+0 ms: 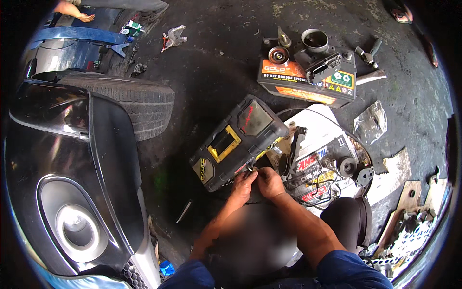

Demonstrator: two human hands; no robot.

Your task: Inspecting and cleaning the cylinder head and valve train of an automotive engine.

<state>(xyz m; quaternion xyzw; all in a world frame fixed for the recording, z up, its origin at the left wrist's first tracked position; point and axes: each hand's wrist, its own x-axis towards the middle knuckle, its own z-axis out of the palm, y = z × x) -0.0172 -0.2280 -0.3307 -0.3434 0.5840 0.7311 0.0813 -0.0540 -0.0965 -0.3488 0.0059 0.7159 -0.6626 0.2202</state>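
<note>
Near the lower middle, my left hand (243, 185) and my right hand (270, 183) are closed close together at the front edge of a black toolbox (255, 120) with a yellow handle. Their fingertips are on a small metallic piece (252, 170), too small to name. The toolbox sits at a slant. Just right of it, a white sheet (317, 123) and printed packaging (313, 164) lie under or beside a long black bracket (298, 139), a round pulley (347, 166), a dark plate with holes (365, 177) and thin black cables.
A car bumper (57, 154) and tyre (149, 111) fill the left. Metal parts top a battery (308, 91); pliers-like tool (370, 55), plastic bag (370, 123) and cardboard (399, 202) lie rightward. Another person's hand (84, 17) reaches over a blue stand (77, 36), top left.
</note>
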